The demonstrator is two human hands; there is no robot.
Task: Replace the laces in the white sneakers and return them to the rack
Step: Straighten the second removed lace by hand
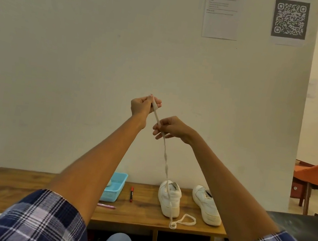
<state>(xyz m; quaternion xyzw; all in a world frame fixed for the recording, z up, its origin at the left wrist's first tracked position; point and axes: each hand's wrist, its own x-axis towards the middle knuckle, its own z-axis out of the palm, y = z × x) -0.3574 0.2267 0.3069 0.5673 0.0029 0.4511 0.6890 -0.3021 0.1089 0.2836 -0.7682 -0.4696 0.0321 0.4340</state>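
**White lace drawn up from the left sneaker**

White flat lace [165,158] runs taut from the near sneaker [169,201] up to both raised hands. Its lower part drops down the front of that sneaker and ends in a loose loop [184,220] lying on the counter [20,186] near the front edge.

Left hand [142,105] is closed, pinching the lace's upper end between thumb and fingers. Right hand [170,127] sits just below it, fingertips pressed on the same lace, with the other fingers loosely curled.

Second sneaker [206,207] stands just to the right, apart from the first; no lace is visible in it from this angle.

A blue basket [114,186], a red pen [131,193] and a pink pen [107,206] lie to the left.

Risks, as judged:
- A sharp upward pull may lift or tip the near sneaker, since nothing holds it down.
- The loop may snag or knot at an eyelet.
- The trailing loop may slide off the counter edge.
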